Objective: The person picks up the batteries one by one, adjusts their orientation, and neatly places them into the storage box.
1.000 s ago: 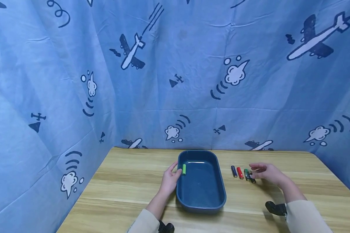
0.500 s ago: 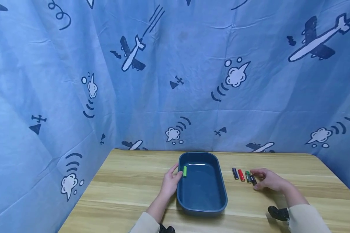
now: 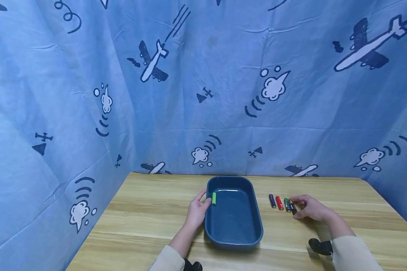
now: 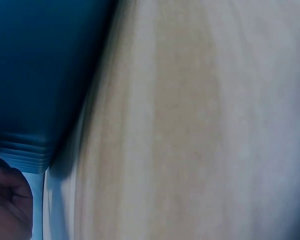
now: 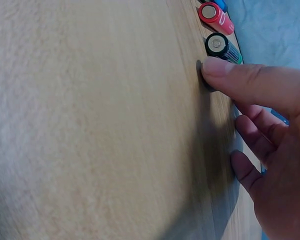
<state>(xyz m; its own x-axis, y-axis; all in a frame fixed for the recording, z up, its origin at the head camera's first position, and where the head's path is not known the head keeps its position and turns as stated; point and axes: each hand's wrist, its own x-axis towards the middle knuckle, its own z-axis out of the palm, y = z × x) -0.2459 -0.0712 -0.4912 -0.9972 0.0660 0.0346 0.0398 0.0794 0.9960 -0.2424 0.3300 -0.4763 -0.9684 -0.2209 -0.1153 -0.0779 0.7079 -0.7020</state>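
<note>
A dark blue plastic basin point(image 3: 234, 224) stands on the wooden table, and my left hand point(image 3: 197, 212) grips its left side, thumb over the rim. Inside, against the left wall, lies a light green battery point(image 3: 214, 198). To the right, my right hand point(image 3: 313, 209) pinches a black battery point(image 3: 293, 207) lengthwise, thumb at its near end and fingers at the far end. In the right wrist view the thumb hides most of this battery. Close beside it lie a green-and-black battery point(image 5: 222, 47), a red battery point(image 5: 216, 19) and a dark blue battery point(image 3: 272, 201).
Behind the table point(image 3: 156, 210) hangs a blue curtain point(image 3: 224, 94) printed with planes and clouds, which also runs along the left side. A black wrist strap piece point(image 3: 320, 246) sticks out below the right sleeve point(image 3: 354, 254).
My right hand has come down onto the black battery, its thumb moving to the near end. The left hand and basin have stayed in place.
</note>
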